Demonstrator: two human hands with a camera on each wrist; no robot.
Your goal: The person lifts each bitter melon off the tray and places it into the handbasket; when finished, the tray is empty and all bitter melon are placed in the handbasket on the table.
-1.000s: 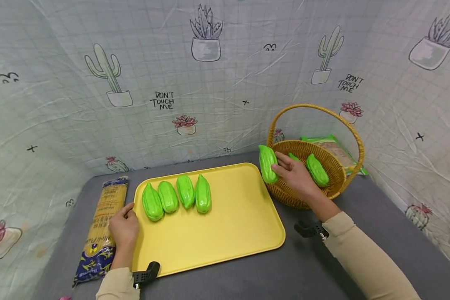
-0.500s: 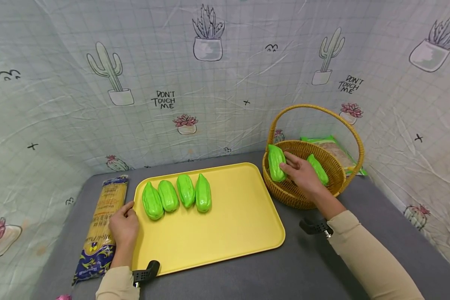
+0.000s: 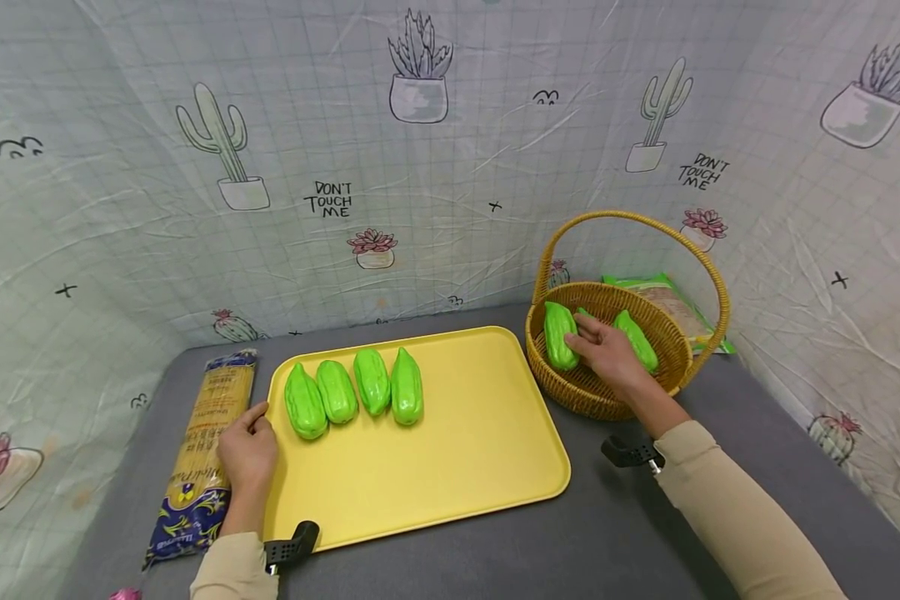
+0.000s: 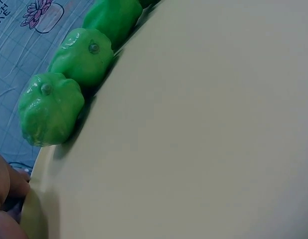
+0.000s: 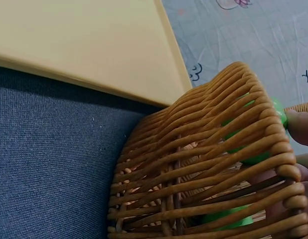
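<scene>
Lowered into the wicker basket (image 3: 607,400) since a second ago, the green chayote (image 3: 559,335) that was held out over the rim now lies inside against the left wall, with the right hand (image 3: 609,353) curled round it. Another chayote (image 3: 636,340) sits just beside the hand, and a third seems to peek out behind the fingers, though it is mostly hidden. The right wrist view shows only green glimpsed through the weave (image 5: 233,144) and one fingertip (image 5: 299,126). The left hand (image 3: 247,450) has not moved, its loosely bent fingers resting on the yellow tray's (image 3: 450,467) left edge beside the noodle packet (image 3: 201,454). Four chayotes (image 3: 352,397) line the tray; the left wrist view shows three of their ends (image 4: 50,107).
</scene>
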